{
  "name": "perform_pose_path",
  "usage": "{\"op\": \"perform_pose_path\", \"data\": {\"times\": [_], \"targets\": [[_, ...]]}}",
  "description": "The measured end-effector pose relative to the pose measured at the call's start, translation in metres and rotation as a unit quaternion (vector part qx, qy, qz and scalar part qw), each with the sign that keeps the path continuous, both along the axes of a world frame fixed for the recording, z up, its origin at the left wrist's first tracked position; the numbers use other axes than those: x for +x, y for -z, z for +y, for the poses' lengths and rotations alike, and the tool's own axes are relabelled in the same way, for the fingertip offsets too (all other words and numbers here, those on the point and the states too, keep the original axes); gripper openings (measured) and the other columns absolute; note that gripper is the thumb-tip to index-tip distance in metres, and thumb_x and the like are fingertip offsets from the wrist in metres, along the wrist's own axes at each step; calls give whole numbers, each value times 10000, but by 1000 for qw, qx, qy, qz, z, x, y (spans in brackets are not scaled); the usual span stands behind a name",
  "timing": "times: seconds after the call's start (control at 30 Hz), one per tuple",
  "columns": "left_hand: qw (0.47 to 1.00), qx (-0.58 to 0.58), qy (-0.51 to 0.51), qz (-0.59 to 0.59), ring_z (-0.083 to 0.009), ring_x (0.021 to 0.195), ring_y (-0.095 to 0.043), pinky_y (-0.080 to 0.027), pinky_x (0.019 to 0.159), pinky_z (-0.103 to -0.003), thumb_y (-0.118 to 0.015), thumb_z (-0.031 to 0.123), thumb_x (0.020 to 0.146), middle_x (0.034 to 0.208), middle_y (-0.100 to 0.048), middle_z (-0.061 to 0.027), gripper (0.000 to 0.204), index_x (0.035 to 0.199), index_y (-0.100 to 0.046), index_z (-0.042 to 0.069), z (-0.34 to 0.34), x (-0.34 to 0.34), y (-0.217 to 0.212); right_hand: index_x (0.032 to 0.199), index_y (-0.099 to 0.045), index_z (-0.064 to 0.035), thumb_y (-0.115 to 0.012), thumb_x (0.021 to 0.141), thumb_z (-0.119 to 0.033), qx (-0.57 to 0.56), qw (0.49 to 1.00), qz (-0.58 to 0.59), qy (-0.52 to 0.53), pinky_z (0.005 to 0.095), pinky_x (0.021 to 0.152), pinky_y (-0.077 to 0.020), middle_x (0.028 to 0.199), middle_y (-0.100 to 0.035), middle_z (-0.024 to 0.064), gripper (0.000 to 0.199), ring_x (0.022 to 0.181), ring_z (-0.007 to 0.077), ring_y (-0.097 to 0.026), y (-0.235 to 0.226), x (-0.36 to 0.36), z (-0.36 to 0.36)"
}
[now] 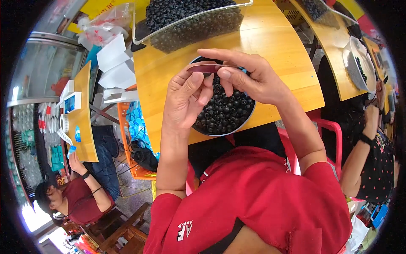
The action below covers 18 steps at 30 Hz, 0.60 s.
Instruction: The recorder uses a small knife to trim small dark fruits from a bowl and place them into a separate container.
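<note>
Above a round bowl (252,113) of blueberries (224,111), both my hands meet at a thin, shiny, dark-reddish flat piece with a curved edge (204,68); its exact kind I cannot make out. Thumb and forefinger of my left hand (186,95) pinch its left end, the other fingers curled below. My right hand (253,78) grips the right end between thumb and fingers, with the forefinger stretched out above it. The hands cover the bowl's far part. Beyond them, a large clear plastic tub (192,26) heaped with blueberries stands on the wooden table (292,55).
An orange crate (141,171) with blue packets stands left of the table, near white boxes (116,63). At the left, a seated person (86,199) works at another table. On the right, another person (368,161) sits by a clear bowl (359,63) of berries.
</note>
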<state>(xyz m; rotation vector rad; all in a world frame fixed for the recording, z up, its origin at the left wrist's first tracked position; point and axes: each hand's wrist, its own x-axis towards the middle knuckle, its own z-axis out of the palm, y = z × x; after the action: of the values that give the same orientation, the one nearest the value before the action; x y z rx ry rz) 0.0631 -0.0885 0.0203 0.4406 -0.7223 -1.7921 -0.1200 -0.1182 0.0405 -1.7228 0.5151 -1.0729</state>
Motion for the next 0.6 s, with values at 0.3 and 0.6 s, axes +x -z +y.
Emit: {"op": "perform_pose_path", "data": {"times": [0.3, 0.6], "targets": [[999, -18, -15, -30, -109, 544, -510, -407, 473, -193, -623, 138, 873, 828, -622, -93, 222, 1049, -624, 2, 0, -2, 2, 1231, -564, -44, -461, 966, -163, 45, 998, 3, 46, 179, 449, -330, 574, -520, -21, 308, 512, 19, -456, 8, 3, 0], [998, -28, -45, -19, -115, 527, -526, -416, 445, -196, -620, 139, 875, 806, -624, -102, 219, 1046, -625, 3, 1, -4, 6, 1259, -548, -70, -442, 981, -229, 174, 983, -39, -49, 167, 424, -279, 569, -497, -25, 337, 488, 6, -413, -1, -2, 7]]}}
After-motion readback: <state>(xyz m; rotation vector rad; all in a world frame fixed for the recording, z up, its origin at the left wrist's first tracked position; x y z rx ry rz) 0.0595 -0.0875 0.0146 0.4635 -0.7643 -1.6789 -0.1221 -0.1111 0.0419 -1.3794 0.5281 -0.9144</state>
